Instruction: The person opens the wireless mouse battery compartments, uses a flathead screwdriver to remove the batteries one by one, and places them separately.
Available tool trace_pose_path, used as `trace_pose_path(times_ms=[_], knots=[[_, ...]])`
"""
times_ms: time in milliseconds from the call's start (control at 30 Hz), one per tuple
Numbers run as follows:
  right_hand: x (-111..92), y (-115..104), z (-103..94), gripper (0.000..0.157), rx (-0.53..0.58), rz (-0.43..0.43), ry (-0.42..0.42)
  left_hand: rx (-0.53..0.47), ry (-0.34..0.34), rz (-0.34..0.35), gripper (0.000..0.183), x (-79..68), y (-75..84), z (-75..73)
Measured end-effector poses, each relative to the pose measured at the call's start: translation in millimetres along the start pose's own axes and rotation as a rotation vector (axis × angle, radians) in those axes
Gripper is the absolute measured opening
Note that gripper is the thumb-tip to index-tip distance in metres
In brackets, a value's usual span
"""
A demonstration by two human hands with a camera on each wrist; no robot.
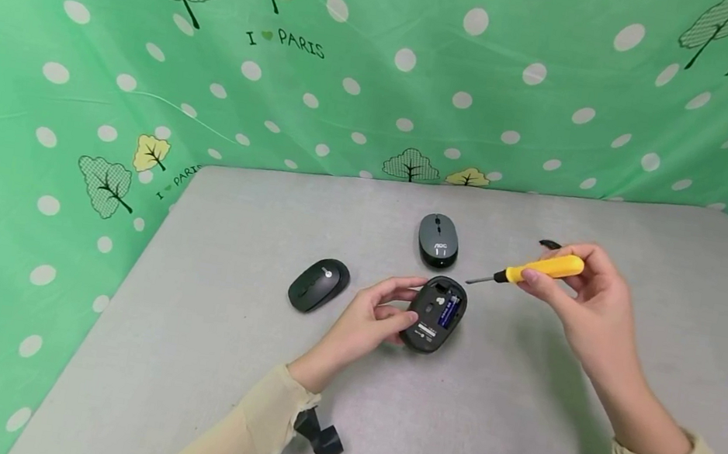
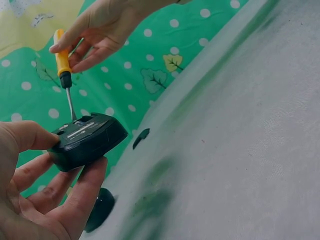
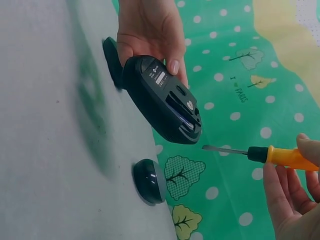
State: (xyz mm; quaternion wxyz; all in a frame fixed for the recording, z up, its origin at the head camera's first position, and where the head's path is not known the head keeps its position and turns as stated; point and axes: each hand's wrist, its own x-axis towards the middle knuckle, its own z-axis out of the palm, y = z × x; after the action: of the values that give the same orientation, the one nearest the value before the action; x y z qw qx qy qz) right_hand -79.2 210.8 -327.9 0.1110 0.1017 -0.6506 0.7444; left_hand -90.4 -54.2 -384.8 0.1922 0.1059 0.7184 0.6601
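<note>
My left hand (image 1: pixel 374 313) holds a black computer mouse (image 1: pixel 421 338) by its side, underside turned up. Its battery bay lies uncovered, with a blue battery (image 1: pixel 448 312) in it. My right hand (image 1: pixel 595 309) pinches the yellow handle of a screwdriver (image 1: pixel 552 266). The flat metal tip points at the mouse and, in the right wrist view, stands apart from its end. From the left wrist view, the mouse (image 2: pixel 90 142) is lifted off the table, thumb on top and fingers below.
A grey mouse marked AOC (image 1: pixel 438 240) sits behind the held one. Another black mouse (image 1: pixel 318 284) lies to the left. Near my right fingers is a small curved black piece (image 1: pixel 550 244), likely a cover. A green dotted cloth (image 1: pixel 363 46) hangs behind the grey table (image 1: pixel 189 358).
</note>
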Motion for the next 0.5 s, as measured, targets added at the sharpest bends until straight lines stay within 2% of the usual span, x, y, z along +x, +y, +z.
trace_pose_path(times_ms=[500], knots=[[-5.0, 0.9, -1.7, 0.019, 0.019, 0.008, -0.001, -0.004, -0.012, 0.015, 0.052, -0.4, -0.1, 0.1]])
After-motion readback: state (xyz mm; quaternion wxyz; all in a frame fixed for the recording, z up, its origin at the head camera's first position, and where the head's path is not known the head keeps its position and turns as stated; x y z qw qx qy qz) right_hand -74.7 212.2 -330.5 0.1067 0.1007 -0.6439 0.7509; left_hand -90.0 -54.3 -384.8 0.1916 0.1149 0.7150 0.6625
